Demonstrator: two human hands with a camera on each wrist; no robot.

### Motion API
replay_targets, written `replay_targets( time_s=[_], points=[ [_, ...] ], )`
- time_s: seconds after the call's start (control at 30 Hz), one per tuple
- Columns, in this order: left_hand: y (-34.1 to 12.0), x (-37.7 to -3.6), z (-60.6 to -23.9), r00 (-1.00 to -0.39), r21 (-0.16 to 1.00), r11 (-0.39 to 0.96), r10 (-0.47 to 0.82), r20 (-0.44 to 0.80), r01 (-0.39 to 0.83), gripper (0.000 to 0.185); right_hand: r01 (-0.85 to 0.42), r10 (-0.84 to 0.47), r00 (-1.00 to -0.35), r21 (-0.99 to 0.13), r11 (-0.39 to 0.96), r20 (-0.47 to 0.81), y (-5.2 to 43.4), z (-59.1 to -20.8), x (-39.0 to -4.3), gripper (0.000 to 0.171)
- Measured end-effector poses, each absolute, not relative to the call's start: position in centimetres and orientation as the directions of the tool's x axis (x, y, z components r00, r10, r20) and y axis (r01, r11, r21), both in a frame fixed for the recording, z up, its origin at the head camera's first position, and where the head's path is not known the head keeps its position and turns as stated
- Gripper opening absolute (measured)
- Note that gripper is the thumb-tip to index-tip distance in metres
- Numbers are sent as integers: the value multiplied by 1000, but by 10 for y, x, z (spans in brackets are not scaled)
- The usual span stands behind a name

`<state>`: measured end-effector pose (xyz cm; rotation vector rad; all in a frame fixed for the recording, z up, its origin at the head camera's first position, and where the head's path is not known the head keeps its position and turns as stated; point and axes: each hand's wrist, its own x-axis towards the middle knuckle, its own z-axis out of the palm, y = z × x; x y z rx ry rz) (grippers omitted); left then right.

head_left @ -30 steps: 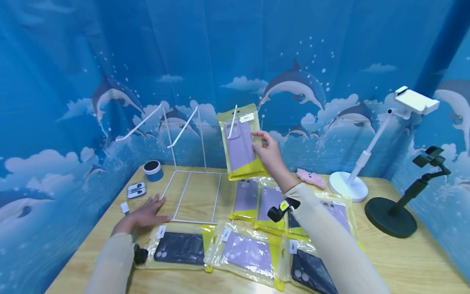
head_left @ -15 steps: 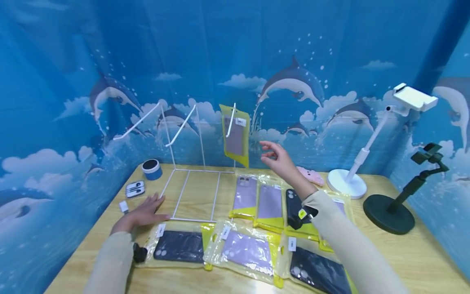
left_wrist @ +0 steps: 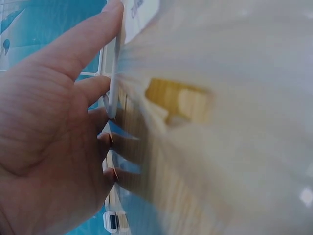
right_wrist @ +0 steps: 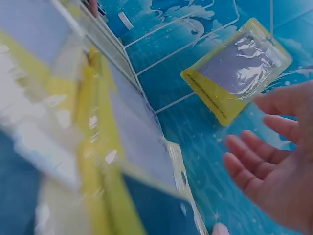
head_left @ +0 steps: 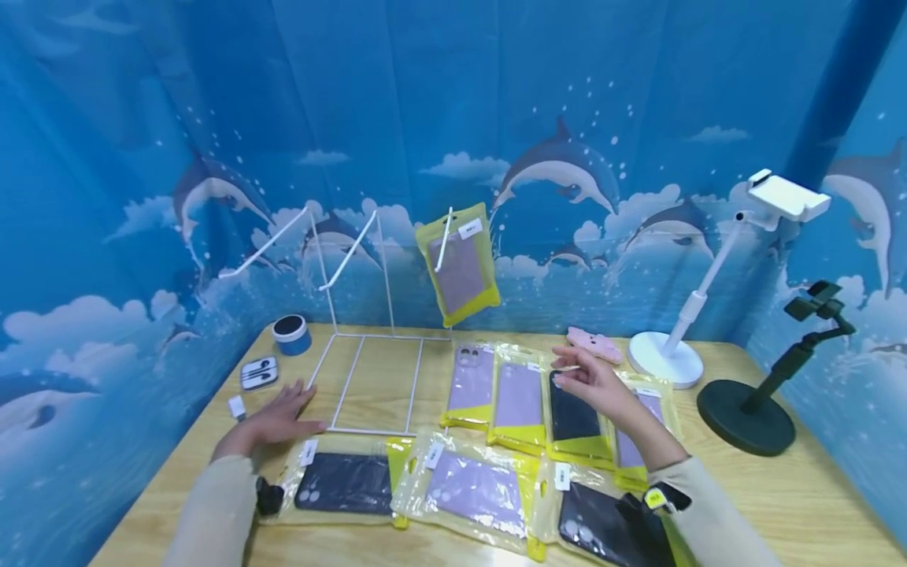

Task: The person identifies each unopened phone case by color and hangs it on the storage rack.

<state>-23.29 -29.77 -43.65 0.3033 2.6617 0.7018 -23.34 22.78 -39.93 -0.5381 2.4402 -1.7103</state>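
A lilac phone case in a yellow-bottomed clear bag hangs tilted from the right prong of a white wire rack. My left hand lies spread at the rack's front left corner; its thumb and fingers meet the wire in the left wrist view. My right hand, fingers loosely bent and holding nothing, overlaps the top of a bagged black phone case in the back row. Beside that case lie bagged lilac phone cases.
In the front row are a bagged black case, a lilac one and another black one. White and black phone stands rise at right. Boxed earphones, a blue round container and a pink item also lie around.
My right hand has let go of the bagged lilac case, leaving it swinging on the prong, and moved right and down over the back row. The left hand stays put.
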Motion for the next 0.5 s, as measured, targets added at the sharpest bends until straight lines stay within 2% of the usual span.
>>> replay_targets(
  time_s=[0.27,0.5],
  points=[
    [-297,-235,-441,-910,507,855,291,-296,109,92,-322,-537,-844,-808,494,8,255,-418,-177,54],
    [-300,-235,-441,-910,506,856,288,-299,105,93,-303,-528,-839,-691,656,-133,262,-420,-143,59]
  ],
)
